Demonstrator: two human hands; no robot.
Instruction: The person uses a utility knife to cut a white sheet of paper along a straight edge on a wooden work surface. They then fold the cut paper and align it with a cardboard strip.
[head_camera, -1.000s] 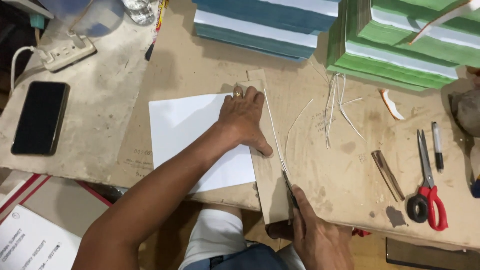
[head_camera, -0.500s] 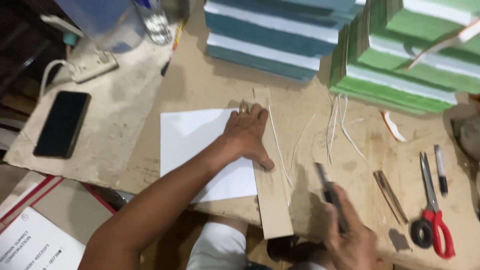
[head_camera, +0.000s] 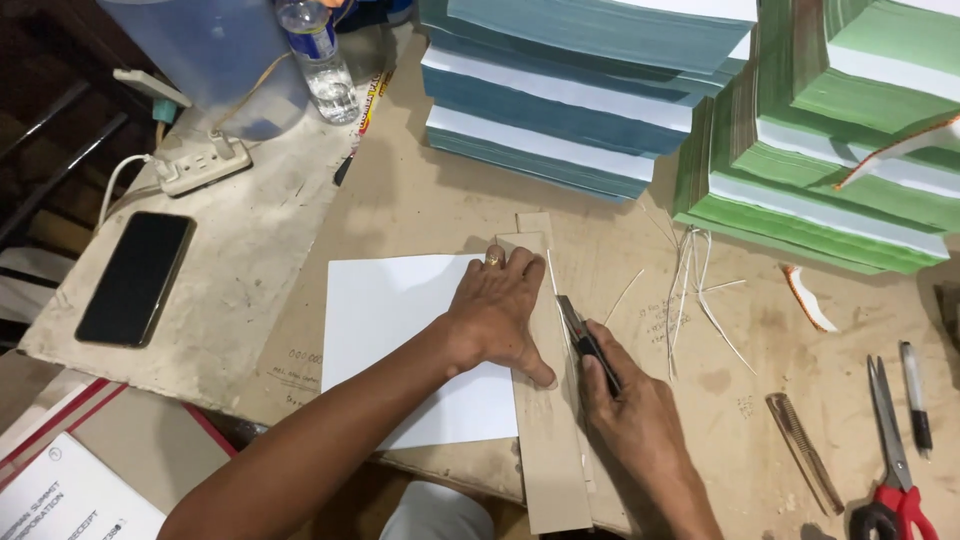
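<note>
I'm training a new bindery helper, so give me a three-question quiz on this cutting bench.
1. True or false: the left hand presses on the cardboard strip.
2. The right hand holds: A scissors, B utility knife, C comb.
3. What lies under the strip's left edge?

Key: 1 true; 2 B; 3 the white sheet.
</note>
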